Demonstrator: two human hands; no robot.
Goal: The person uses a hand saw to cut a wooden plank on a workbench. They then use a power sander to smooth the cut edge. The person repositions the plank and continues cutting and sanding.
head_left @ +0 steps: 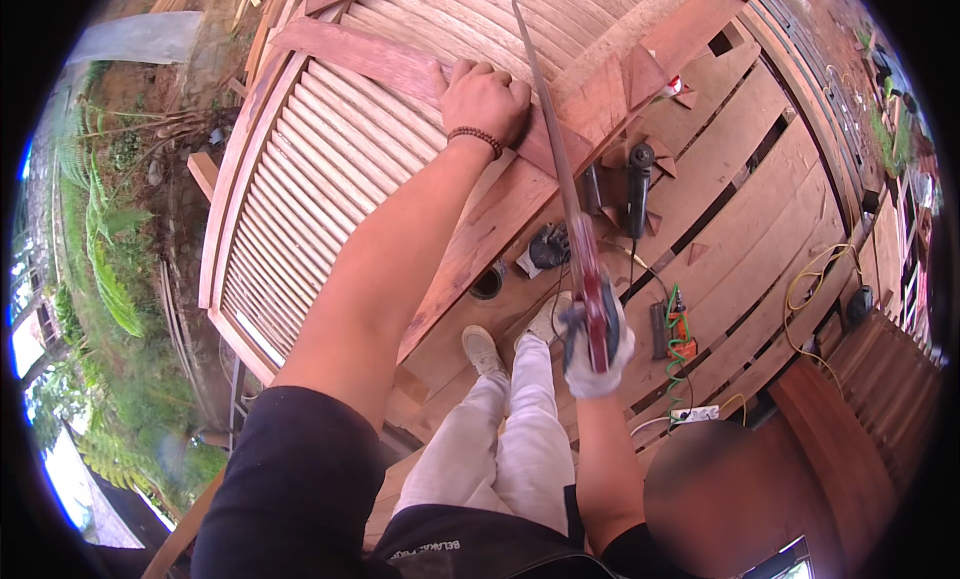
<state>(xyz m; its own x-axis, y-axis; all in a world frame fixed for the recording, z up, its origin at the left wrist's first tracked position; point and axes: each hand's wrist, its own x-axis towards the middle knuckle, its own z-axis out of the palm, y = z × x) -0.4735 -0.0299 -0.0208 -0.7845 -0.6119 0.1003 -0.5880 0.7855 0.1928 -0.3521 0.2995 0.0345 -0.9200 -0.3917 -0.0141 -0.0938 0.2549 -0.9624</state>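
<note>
My left hand (482, 109), with a beaded bracelet at the wrist, has its fingers curled over a reddish wooden board (370, 51) lying across a slatted wooden panel (290, 169). My right hand (595, 354), in a pale glove with dark patches, grips the red handle of a handsaw (562, 174). The long blade points away from me, just right of my left hand, across the panel's reddish frame (465, 264); whether its teeth are in the wood, I cannot tell.
Below lie a plank deck (765, 214), an angle grinder (640, 189), an orange tool with a green coiled hose (682, 329), a power strip (695, 415) and yellow cord (800, 299). Ferns (110, 259) and soil border the left. A blurred round area hides the lower right.
</note>
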